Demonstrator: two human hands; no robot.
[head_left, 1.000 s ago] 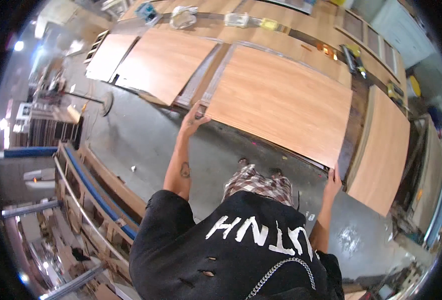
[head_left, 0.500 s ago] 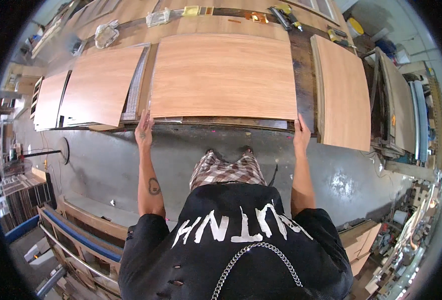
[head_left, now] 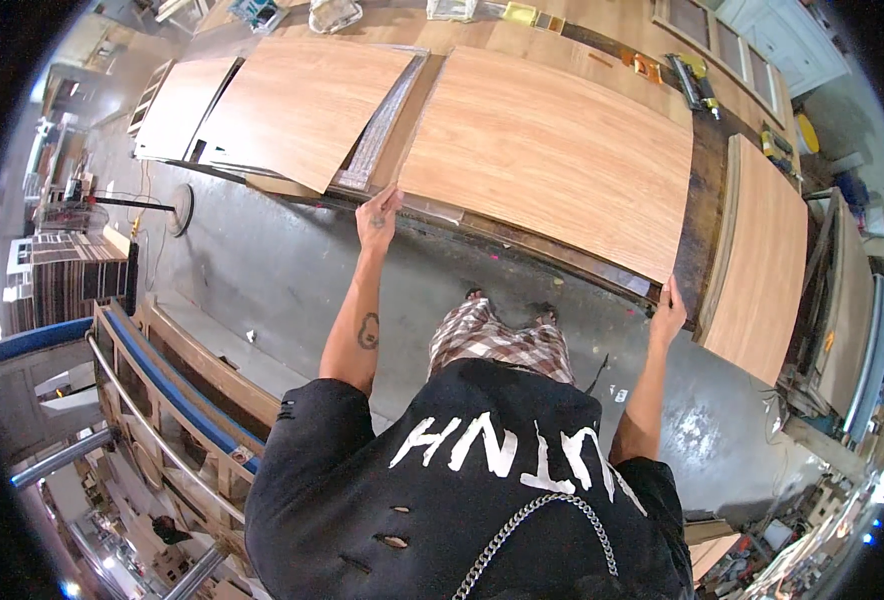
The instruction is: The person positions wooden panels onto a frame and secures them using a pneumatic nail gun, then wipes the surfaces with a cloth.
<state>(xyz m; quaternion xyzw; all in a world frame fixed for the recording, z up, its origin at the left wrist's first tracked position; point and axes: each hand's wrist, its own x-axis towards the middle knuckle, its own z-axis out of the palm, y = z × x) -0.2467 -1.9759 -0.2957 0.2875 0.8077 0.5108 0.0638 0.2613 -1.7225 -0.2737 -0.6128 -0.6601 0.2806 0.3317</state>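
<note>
A large wood-grain panel point(head_left: 552, 160) lies on the workbench in front of me, over other sheets. My left hand point(head_left: 377, 218) pinches its near left corner, fingers closed on the edge. At the near right corner, my right hand point(head_left: 669, 312) has its fingers closed on the edge too; the fingertips are partly hidden. Left of this panel is another wood-grain panel point(head_left: 307, 105), with a strip of shiny sheet point(head_left: 387, 125) showing beside it. On the right lies a thick-edged wood-grain panel point(head_left: 760, 260), across a dark gap.
A yellow and black nail gun point(head_left: 694, 82) lies on the far side of the bench, near a yellow-green tray point(head_left: 520, 13) and a white container point(head_left: 335, 14). Behind me on the left stands a wooden rack with a blue-padded rail point(head_left: 177, 385). A round-based stand point(head_left: 182, 208) rests on the floor.
My view has turned and tilted, so the bench now slants down to the right. Both hands stay at the near corners of the panel, which shows no clear shift on the bench.
</note>
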